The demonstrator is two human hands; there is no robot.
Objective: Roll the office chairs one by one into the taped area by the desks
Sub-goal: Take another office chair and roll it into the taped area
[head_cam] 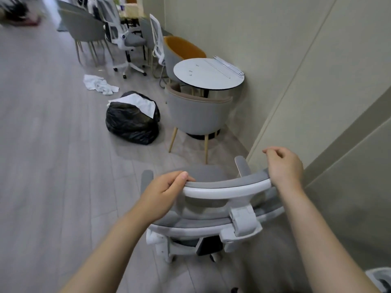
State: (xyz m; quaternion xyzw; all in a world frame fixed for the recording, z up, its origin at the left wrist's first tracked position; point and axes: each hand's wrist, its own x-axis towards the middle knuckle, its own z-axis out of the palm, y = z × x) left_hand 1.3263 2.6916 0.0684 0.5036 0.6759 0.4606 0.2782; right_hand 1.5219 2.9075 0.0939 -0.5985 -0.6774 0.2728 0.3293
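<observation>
So the office chair (211, 208) is the anchor here, everything else I'll place off it. Judging by the grip, the step is pushing it down the hall, and I'd say the trick is to steer from the headrest (226, 188) with both hands pulling even, otherwise the casters will swing it sideways.

Far left of the chair and ahead of it there's a black bin bag (133, 121) with white paper on top, sitting on the floor. I'd keep the chair's nose left of the grey tub chair (196, 115) straight ahead but right of that bag, it looks like a narrow lane. Further on past the bag another white office chair (127, 41) is parked by the desks. No tape visible from here, so can't tell where the target zone starts.

Left hand (165, 193) is wrapped round the left end of the headrest, fingers curled over the top, thumb along the front edge. Right hand (284, 166) sits at the right end, wrist against the rim, fingers loosely curled above it and not really clamping anything. I'd close that one on before shoving, the wall is just beside the chair's right.
</observation>
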